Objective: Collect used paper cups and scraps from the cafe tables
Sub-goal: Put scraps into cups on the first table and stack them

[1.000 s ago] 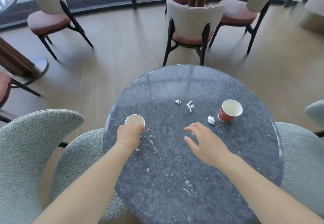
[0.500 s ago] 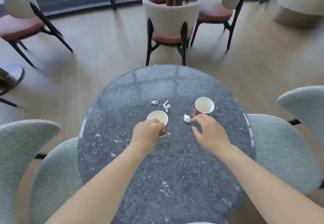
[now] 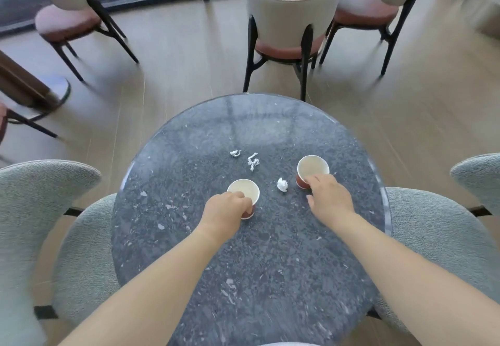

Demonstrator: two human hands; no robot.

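Two red paper cups with white insides stand upright on a round dark marble table (image 3: 270, 264). My left hand (image 3: 224, 211) is closed around the left cup (image 3: 244, 190). My right hand (image 3: 328, 198) has its fingers on the near side of the right cup (image 3: 312, 168), thumb spread apart. Between the cups lies a crumpled white paper ball (image 3: 282, 184). Two more white scraps, a twisted one (image 3: 252, 161) and a small one (image 3: 234, 153), lie farther back near the table's middle.
Grey upholstered chairs flank the table at left (image 3: 40, 210) and right (image 3: 446, 237). A cream-backed chair (image 3: 289, 18) stands just beyond the far edge, with another table and more chairs behind. Wooden floor surrounds everything.
My left hand has slid its cup from the table's left edge toward the middle. My right hand has moved forward past the paper ball onto the right cup.
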